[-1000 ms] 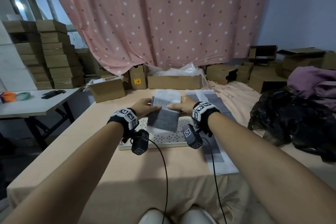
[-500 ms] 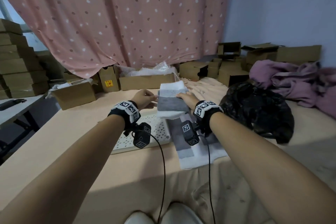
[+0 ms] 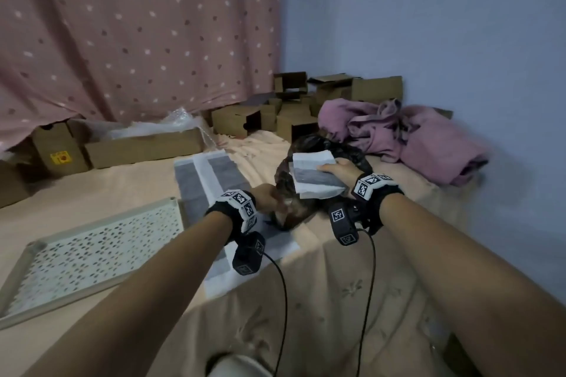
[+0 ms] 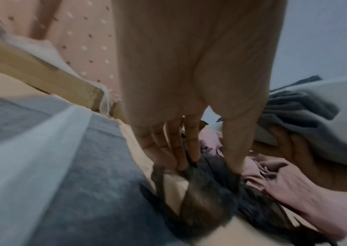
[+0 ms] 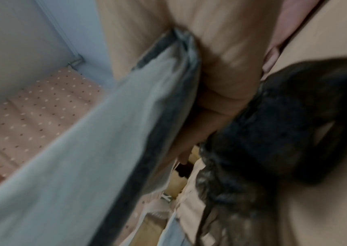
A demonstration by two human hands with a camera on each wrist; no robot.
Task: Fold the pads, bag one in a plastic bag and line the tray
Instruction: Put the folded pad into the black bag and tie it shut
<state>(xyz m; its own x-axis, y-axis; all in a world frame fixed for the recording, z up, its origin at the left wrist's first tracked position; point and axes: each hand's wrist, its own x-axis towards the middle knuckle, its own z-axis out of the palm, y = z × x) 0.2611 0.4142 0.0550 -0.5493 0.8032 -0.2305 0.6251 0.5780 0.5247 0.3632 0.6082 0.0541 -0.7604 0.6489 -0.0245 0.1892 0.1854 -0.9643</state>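
Note:
My right hand (image 3: 337,169) grips a folded grey-and-white pad (image 3: 315,176) and holds it in the air just above a crumpled black plastic bag (image 3: 291,214) on the bed. In the right wrist view the folded pad (image 5: 105,149) lies against my palm with the bag (image 5: 273,124) beside it. My left hand (image 3: 274,200) pinches the bag's near edge; its fingertips (image 4: 189,159) close on the dark plastic bag (image 4: 206,199). A second pad (image 3: 211,180) lies unfolded on the bed, left of the bag. The white perforated tray (image 3: 171,203) sits at the lower left, bare.
A heap of purple cloth (image 3: 413,138) lies behind the bag against the blue wall. Cardboard boxes (image 3: 144,147) line the far edge under the pink dotted curtain (image 3: 137,40). Both wrist-camera cables hang over the peach bedsheet (image 3: 352,300).
Both hands moved right from above the tray to the black bag. My left hand let go of the folded pad and took the bag's edge; my right hand carries the pad alone.

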